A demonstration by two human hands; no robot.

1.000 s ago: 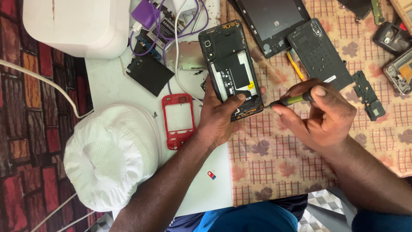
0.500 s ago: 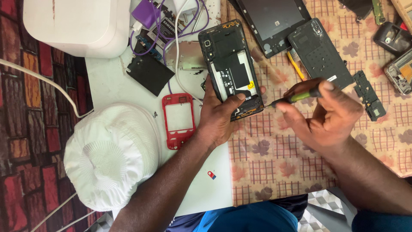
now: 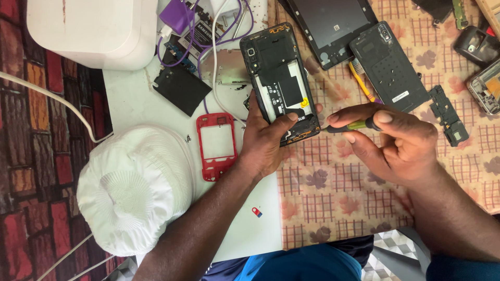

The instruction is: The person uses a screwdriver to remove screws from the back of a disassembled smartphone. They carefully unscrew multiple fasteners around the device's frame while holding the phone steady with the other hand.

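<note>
My left hand [image 3: 268, 138] grips the lower end of an opened black smartphone [image 3: 278, 78] with its back cover off and its inner frame showing. My right hand [image 3: 396, 143] pinches a small screwdriver with a yellow-green handle [image 3: 359, 125]. Its tip points left at the phone's bottom right corner. The tip itself is partly hidden behind the phone's edge and my thumb.
A red phone frame [image 3: 216, 145] lies left of my left hand. A white cap [image 3: 133, 190] sits on the white table [image 3: 245, 229]. Black phone back covers [image 3: 388, 65], a black part [image 3: 448, 117], cables [image 3: 219, 31] and a white box [image 3: 94, 28] lie around.
My right hand has drifted slightly right and down, with the screwdriver still aimed at the phone's lower corner. The left hand keeps the phone in place.
</note>
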